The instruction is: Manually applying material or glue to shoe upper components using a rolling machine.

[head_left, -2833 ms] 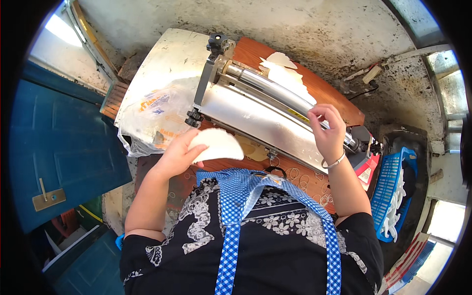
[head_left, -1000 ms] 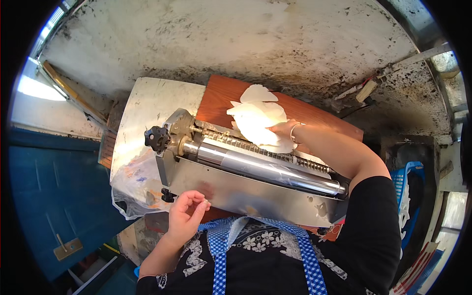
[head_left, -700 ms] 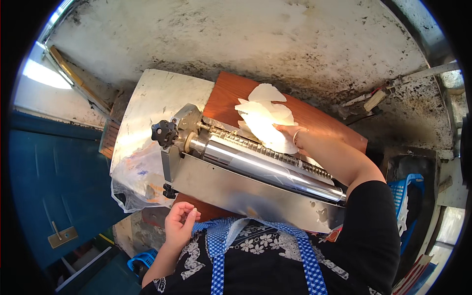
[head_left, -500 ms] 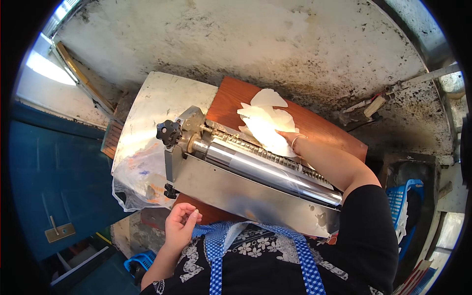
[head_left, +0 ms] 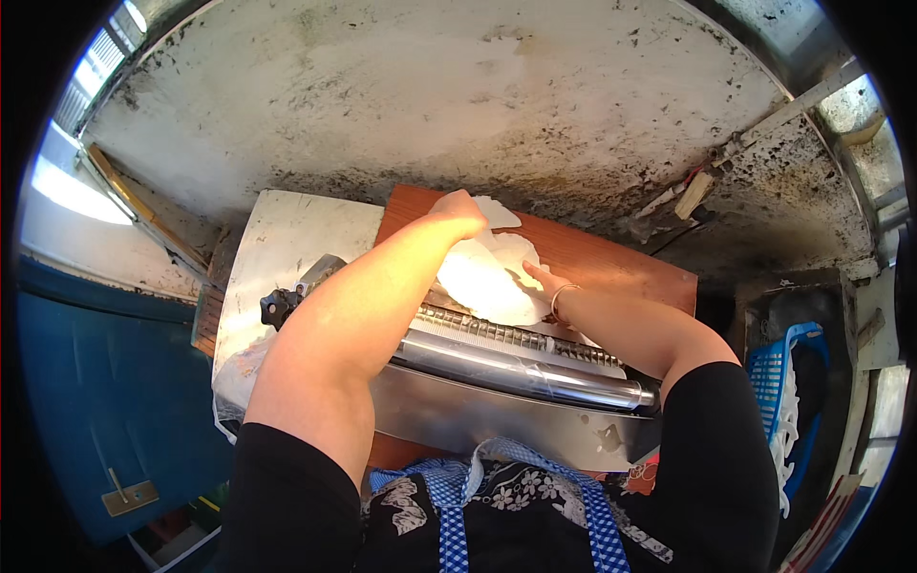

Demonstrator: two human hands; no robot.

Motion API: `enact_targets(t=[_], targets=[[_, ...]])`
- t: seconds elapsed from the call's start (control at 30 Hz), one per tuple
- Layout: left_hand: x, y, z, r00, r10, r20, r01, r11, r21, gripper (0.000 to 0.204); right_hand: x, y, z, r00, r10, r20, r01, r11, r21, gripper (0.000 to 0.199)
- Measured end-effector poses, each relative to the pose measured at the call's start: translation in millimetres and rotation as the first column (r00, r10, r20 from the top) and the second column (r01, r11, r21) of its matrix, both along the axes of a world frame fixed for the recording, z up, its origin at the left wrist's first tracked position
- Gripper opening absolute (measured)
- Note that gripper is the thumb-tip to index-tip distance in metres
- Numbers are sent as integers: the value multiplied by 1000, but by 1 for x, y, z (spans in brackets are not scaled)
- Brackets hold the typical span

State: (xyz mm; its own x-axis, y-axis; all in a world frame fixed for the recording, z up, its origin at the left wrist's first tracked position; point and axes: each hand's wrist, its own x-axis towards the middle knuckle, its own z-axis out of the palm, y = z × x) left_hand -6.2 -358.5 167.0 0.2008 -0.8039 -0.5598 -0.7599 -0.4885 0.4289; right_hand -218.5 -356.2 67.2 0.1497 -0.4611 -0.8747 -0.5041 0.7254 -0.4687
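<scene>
Several thin, white, floppy dough sheets (head_left: 489, 286) lie in a loose pile beyond a metal roller machine (head_left: 516, 368), partly over its far edge. My left hand (head_left: 460, 212) is closed at the pile's far left edge. Its fingertips are hidden, but it seems to grip a sheet. To the right, my right hand (head_left: 546, 285) rests against the pile with its fingers stretched out. A bracelet (head_left: 562, 298) circles that wrist. My left forearm crosses over the roller and hides part of the machine's left end, where a black knob (head_left: 279, 307) shows.
Under the pile is a reddish-brown board (head_left: 611, 263), beside a whitish tabletop (head_left: 287, 229). A stained wall (head_left: 430, 86) rises behind. Blue cabinet doors (head_left: 105, 382) stand at left, and a blue basket (head_left: 785, 382) at right. A clear plastic bag (head_left: 244, 377) sits by the machine's left end.
My left hand has reached from in front of the machine across to the far side of the dough pile. My right hand stays at the pile's right edge. The view has shifted slightly.
</scene>
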Motion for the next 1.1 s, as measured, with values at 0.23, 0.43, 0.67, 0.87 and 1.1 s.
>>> enact_targets(t=[0.23,0.43,0.67,0.87,1.1], targets=[[15,-42,-103,969,172,176,-158,983,-92,28,-13,-32,-1,800,173,-575,-400,867,-296,93],[22,-63,-122,996,-79,51,67,978,198,63,-7,-54,-29,871,209,-444,-323,926,-197,81],[-15,-59,-105,910,326,258,-348,936,44,78,0,-41,-14,793,299,-530,-461,864,-203,70],[-24,-64,-108,919,100,380,-127,991,46,66,-5,-32,-14,963,-9,-269,-37,985,-168,67],[-12,-52,-68,848,-325,419,484,798,-360,23,-14,-19,-22,967,-229,114,231,973,-5,63]])
